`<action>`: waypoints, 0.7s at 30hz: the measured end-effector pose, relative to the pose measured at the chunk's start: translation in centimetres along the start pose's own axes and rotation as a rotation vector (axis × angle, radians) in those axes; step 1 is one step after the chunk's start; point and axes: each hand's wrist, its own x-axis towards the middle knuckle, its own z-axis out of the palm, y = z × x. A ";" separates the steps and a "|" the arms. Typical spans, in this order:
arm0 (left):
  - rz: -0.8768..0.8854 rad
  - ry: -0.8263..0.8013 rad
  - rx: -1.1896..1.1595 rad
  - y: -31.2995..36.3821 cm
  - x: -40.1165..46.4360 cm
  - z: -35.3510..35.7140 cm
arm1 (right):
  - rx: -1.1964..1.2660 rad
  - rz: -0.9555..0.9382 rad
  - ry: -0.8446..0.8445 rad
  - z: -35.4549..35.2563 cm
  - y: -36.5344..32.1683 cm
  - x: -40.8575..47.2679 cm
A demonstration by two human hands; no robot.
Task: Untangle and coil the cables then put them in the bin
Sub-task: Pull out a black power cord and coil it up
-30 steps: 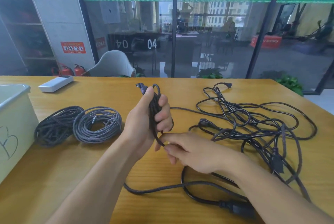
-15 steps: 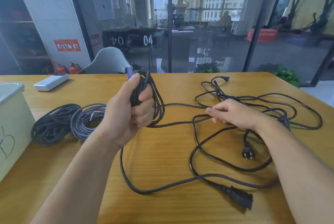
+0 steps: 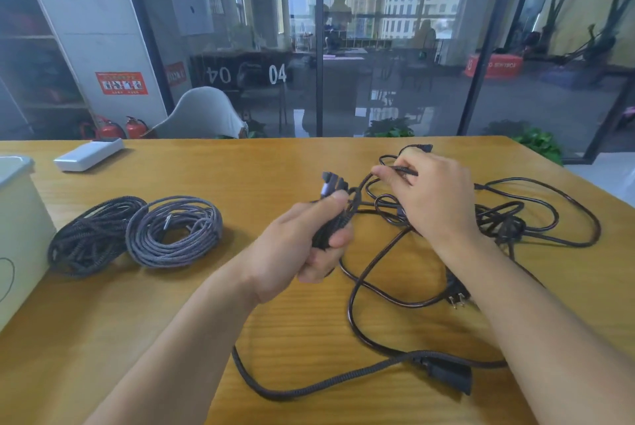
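My left hand (image 3: 302, 246) is closed around a bundle of black cable loops (image 3: 335, 218), with a connector sticking up above the thumb. My right hand (image 3: 429, 198) pinches a strand of the same black cable (image 3: 398, 168) above the tangled pile (image 3: 508, 222) on the right of the table. A braided cable (image 3: 309, 387) with a black socket plug (image 3: 446, 373) trails across the near table. A pronged plug (image 3: 457, 297) lies beside my right forearm. Two coiled cables lie at left, one black (image 3: 86, 235) and one grey (image 3: 175, 229). The pale bin (image 3: 20, 218) stands at the far left edge.
A white rectangular box (image 3: 87, 154) lies at the back left of the wooden table (image 3: 240, 167). A grey chair (image 3: 202, 114) stands behind the table, before a glass wall. The table's right edge runs diagonally near the tangle.
My right hand moved up and away from the left hand, drawing a strand out over the tangle. My left hand shifted right and lower with its bundle. The camera drifted slightly.
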 end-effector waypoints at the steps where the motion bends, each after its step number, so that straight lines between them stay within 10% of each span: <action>1: -0.004 0.005 0.064 -0.2 0.1 0.2 | 0.073 0.005 0.016 -0.1 -0.6 -0.2; 21: 0.046 0.512 0.014 -1.7 1.4 -0.4 | 1.057 0.348 -0.689 -3.6 -6.4 -1.2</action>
